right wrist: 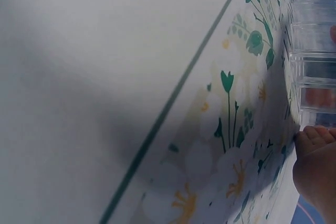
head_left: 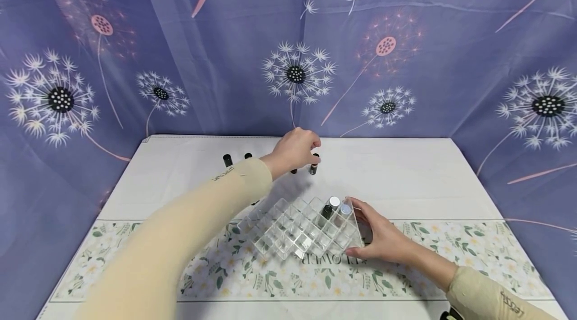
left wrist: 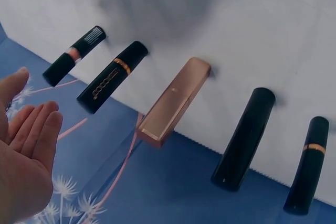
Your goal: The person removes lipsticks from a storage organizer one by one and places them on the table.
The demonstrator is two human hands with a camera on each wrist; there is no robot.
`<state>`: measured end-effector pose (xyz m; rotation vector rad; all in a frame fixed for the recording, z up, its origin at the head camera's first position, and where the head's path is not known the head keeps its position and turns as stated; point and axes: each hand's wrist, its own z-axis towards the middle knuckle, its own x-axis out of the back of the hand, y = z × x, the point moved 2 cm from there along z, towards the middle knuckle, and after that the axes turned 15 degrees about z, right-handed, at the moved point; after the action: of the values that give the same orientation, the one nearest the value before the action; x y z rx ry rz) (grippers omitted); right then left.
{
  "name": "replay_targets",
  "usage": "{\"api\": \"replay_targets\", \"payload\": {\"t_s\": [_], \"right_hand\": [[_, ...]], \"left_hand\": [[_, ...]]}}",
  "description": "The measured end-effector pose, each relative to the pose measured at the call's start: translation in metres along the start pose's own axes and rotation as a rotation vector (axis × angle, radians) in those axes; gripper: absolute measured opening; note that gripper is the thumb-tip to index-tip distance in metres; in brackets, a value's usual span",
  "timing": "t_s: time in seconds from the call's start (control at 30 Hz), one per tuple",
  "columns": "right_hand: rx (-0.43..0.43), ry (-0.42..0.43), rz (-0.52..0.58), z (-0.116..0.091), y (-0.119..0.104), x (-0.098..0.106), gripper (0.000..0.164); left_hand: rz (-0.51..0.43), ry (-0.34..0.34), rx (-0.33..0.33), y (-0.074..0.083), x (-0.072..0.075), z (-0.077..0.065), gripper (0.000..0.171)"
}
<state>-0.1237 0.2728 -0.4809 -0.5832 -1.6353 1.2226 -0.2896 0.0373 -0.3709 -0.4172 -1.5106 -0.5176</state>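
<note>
My left hand (head_left: 295,149) reaches over the back of the table, beside an upright black lipstick tube (head_left: 313,169). In the left wrist view, thumb and fingers stand apart with nothing between them; nearest is a black lipstick with a pinkish band (left wrist: 74,55). My right hand (head_left: 383,237) grips the right end of a clear plastic lipstick organizer (head_left: 283,240), thumb at the near corner and fingers at the far one. Three tubes stand in its right-hand compartments: one white-capped (head_left: 334,202), one black-capped (head_left: 326,211), one pale blue-capped (head_left: 345,210).
Along the back stand more tubes: a gold-banded black one (left wrist: 113,76), a rose-gold rectangular one (left wrist: 176,103), a plain black one (left wrist: 244,137) and another banded one (left wrist: 307,166). A floral-printed cloth (head_left: 451,260) lies under the organizer. A patterned curtain (head_left: 225,84) borders the table.
</note>
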Motion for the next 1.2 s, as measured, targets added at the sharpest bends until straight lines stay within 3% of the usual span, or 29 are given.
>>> {"api": "replay_targets", "payload": {"t_s": [0.17,0.4,0.7,0.93,1.2], "right_hand": [[-0.012,-0.005,0.005,-0.001,-0.001,0.0,0.123],[-0.008,-0.01,0.005,0.0,-0.001,0.0,0.123],[-0.022,-0.003,-0.028,-0.001,-0.002,0.0,0.124],[-0.022,-0.005,-0.005,-0.001,-0.001,0.0,0.123],[-0.026,-0.001,-0.015,-0.002,-0.002,0.0,0.124]], "left_hand": [[-0.035,-0.028,-0.048,-0.001,0.016,-0.012,0.052],[-0.086,-0.036,-0.105,-0.014,0.03,-0.04,0.064],[-0.084,0.028,-0.16,-0.04,0.041,-0.081,0.072],[-0.124,0.105,-0.146,-0.063,0.041,-0.114,0.076],[-0.178,0.141,-0.134,-0.08,0.03,-0.149,0.083]]}}
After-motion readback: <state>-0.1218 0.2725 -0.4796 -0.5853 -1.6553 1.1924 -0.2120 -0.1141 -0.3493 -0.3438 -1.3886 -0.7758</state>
